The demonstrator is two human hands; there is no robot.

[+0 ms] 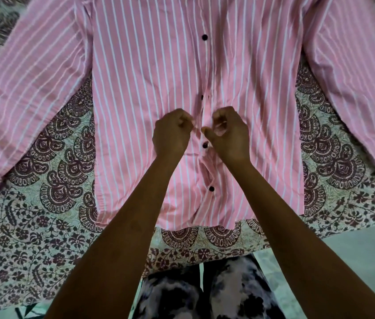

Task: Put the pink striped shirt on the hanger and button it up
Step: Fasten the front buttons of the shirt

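The pink striped shirt (149, 72) lies flat, front up, on a patterned bedspread, with both sleeves spread out to the sides. Small dark buttons (204, 37) run down its middle placket. My left hand (171, 134) pinches the left edge of the placket at mid-height. My right hand (226, 134) pinches the right edge just across from it, above a dark button (205, 145). Another button (211, 188) shows lower, between my forearms. No hanger is visible; the collar is out of the frame.
The paisley bedspread (62, 171) covers the bed under the shirt; its near edge (182, 256) runs in front of my legs, in black-and-white patterned trousers (205, 295). Pale floor (366, 261) shows at the lower right.
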